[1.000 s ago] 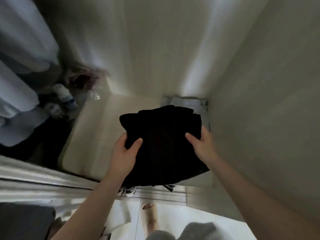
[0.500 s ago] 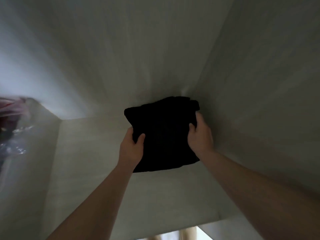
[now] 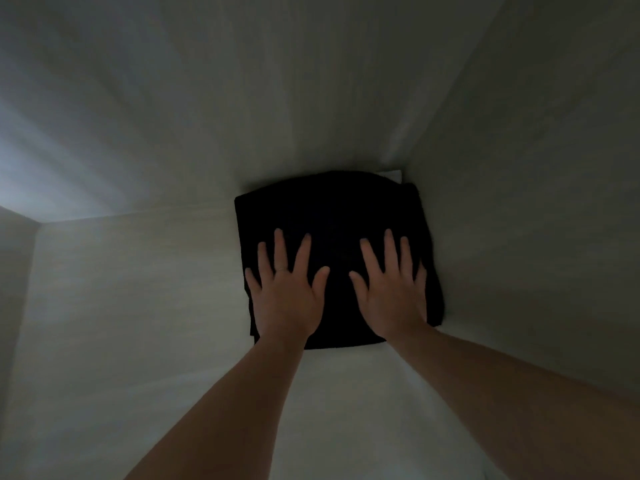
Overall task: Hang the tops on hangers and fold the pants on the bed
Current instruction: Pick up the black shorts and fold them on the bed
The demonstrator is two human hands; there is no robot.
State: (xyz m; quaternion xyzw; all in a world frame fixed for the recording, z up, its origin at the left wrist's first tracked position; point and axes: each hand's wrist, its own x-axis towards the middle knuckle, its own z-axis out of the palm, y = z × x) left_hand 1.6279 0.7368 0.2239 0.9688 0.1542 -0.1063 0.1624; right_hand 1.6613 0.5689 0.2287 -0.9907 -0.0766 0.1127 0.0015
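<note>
A folded black garment (image 3: 329, 209) lies flat on a pale shelf (image 3: 138, 306) in the back right corner of a dim cupboard. My left hand (image 3: 285, 289) rests palm down on its near left part, fingers straight and spread. My right hand (image 3: 391, 289) lies flat on its near right part in the same way. A sliver of a white folded item (image 3: 391, 175) shows behind the garment's far right edge. No hangers or tops are in view.
The cupboard's back wall (image 3: 242, 98) rises right behind the garment and the right side wall (image 3: 519, 202) stands close beside it. The left side wall (image 3: 17, 271) is at the frame's left edge. Bare shelf stretches to the left of the garment.
Both hands carried the black garment into the cupboard, set it down in the back right corner, let go of its edges and now lie flat on top.
</note>
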